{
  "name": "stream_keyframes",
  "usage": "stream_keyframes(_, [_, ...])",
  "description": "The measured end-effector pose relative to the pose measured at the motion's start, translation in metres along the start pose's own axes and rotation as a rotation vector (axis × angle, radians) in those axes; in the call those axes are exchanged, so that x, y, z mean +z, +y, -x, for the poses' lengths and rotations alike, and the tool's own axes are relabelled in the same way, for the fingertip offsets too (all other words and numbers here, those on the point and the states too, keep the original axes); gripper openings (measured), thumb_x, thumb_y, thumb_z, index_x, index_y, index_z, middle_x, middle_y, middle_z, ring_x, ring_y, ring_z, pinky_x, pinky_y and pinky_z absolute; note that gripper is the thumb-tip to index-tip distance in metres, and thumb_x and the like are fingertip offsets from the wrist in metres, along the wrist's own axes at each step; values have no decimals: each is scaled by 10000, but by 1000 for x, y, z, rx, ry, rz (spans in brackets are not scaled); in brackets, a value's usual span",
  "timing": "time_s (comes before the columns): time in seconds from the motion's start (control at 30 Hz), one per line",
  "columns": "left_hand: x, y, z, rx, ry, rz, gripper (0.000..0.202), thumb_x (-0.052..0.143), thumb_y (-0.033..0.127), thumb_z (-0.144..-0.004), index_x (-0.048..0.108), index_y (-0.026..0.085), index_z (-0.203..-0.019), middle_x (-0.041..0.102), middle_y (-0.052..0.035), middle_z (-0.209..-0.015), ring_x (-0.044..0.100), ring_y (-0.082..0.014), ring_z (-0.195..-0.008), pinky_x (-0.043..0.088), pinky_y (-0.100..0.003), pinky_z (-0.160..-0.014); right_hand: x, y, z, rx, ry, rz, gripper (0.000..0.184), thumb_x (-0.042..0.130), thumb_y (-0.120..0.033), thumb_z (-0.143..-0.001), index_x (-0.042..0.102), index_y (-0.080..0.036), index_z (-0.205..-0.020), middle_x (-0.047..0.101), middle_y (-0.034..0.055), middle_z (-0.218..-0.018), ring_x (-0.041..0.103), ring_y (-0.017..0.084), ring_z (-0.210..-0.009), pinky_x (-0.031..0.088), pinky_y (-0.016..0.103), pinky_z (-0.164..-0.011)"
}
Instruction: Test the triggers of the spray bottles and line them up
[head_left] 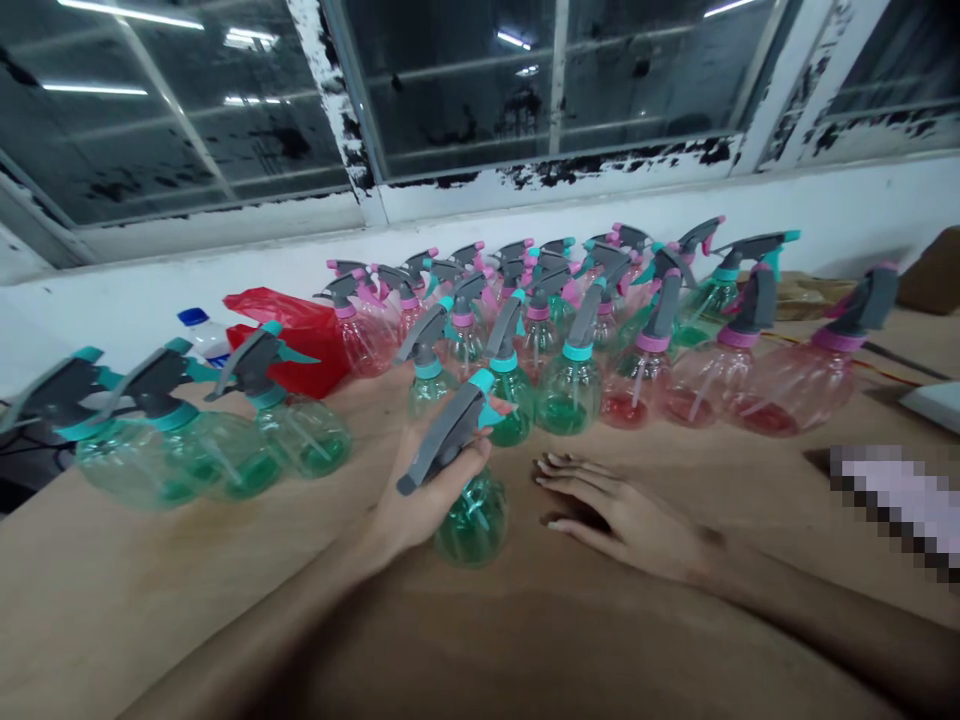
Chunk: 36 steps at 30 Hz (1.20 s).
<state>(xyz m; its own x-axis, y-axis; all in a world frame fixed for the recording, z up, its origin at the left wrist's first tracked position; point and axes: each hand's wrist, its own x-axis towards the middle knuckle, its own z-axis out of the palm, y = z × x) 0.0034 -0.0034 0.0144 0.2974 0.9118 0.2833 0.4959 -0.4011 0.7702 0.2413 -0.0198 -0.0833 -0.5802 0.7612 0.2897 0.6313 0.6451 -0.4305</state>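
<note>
My left hand [416, 495] has its fingers closed round the neck of a green spray bottle [474, 525] on the wooden table [187, 600]. At the bottle's 3 o'clock my right hand [622, 515] lies flat, fingers open and empty. Other spray bottles [577, 345] crowd at 12 o'clock.

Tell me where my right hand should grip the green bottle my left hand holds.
Probably the round belly, from the right. The bottle stands on the table, the left hand wraps its neck below the trigger, and the bare belly faces the right hand lying flat beside it.
</note>
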Motion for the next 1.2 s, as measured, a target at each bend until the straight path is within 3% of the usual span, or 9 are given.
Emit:
stream_keyframes(0.2, [1,11,-2,25,34,140,290,582,221,-793,582,256,-1081,692,-2,-872,673,-187,-797,536,-324,-754,-10,-25,-2,95,11,-21,573,526,-495,-864,427,-215,-1354,535,108,-1352,511,264,-1223,438,483,-995])
stream_keyframes(0.53, [-13,3,15,13,59,32,298,608,347,-823,569,226,-1092,682,-17,-812,666,-193,-727,532,-308,-632,-18,-87,-37,59,155,18,644,557,-575,-805,453,-171,-1295,612,136,-1241,613,302,-1070,525,440,-843])
stream_keyframes(0.63, [-22,-3,24,33,80,36,340,641,382,-807,560,227,-1098,688,-22,-854,672,-206,-789,540,-327,-685,-8,-104,-51,58,205,30,663,561,-629,-767,509,-144,-1217,666,146,-1101,633,315,-1005,529,430,-796])
stream_keyframes(0.8, [-42,-14,36,50,99,-6,366,646,390,-801,552,203,-1102,684,-53,-935,664,-223,-858,545,-366,-773,17,-128,-76,11,264,-2,721,582,-638,-741,480,-141,-1253,652,144,-1088,633,308,-976,525,417,-772])
stream_keyframes(0.97, [-66,-31,45,85,113,-58,613,670,408,-776,420,226,-1305,645,-91,-1150,629,-274,-1033,500,-453,-910,29,-145,-103,3,266,33,532,590,-548,-765,558,-144,-1110,660,115,-967,616,277,-920,511,409,-757])
stream_keyframes(1.07, [-81,-46,52,108,114,-111,767,677,400,-772,276,256,-1410,493,-114,-1379,499,-293,-1231,401,-491,-1035,29,-149,-121,-4,259,121,379,564,-421,-796,570,-125,-1033,640,125,-955,583,286,-947,498,432,-781])
stream_keyframes(1.13, [-91,-58,58,108,124,-107,792,671,390,-779,233,263,-1427,407,-121,-1450,419,-302,-1302,365,-515,-1062,29,-149,-133,2,266,179,371,543,-395,-806,562,-121,-1056,620,140,-1002,558,301,-996,498,444,-787])
stream_keyframes(1.2, [-99,-68,66,106,185,-85,732,669,382,-781,290,259,-1395,432,-128,-1427,433,-309,-1291,395,-527,-1036,30,-148,-145,24,266,230,398,519,-429,-823,559,-123,-1074,606,153,-1034,548,317,-1021,505,453,-768])
